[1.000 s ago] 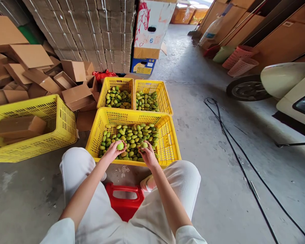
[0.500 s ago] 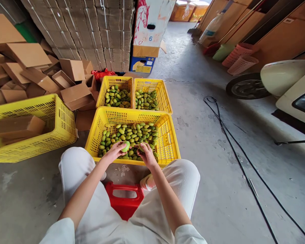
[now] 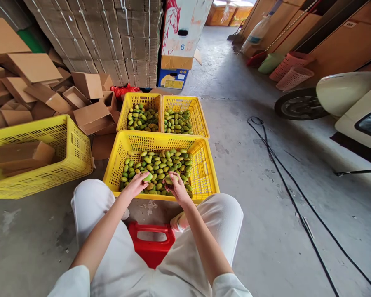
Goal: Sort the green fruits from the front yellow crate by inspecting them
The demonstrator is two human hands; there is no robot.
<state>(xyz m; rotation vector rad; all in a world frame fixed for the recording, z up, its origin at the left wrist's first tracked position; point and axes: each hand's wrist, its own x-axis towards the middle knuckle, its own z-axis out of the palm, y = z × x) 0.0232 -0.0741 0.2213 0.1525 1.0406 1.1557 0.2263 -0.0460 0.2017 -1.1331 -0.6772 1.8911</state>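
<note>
Two hands, two green fruits, one big yellow crate

So the person's left hand (image 3: 137, 185) has its fingers curled round a green fruit (image 3: 148, 177), and the right hand (image 3: 177, 186) has its fingers closed on another fruit (image 3: 170, 179), both just above the near part of the big yellow crate (image 3: 206, 178), which has a loose layer of green fruits (image 3: 160, 165) in it; right past its far side sit two smaller yellow crates, the far-left crate (image 3: 122, 117) and the far-right crate (image 3: 201, 119), each with more fruit inside, while over on the left there's another yellow crate (image 3: 78, 148) holding some cardboard (image 3: 23, 156), with a messy heap of brown boxes (image 3: 34, 68) behind it, and down between the knees is a red stool (image 3: 151, 249) on the grey floor (image 3: 253, 231).
</note>
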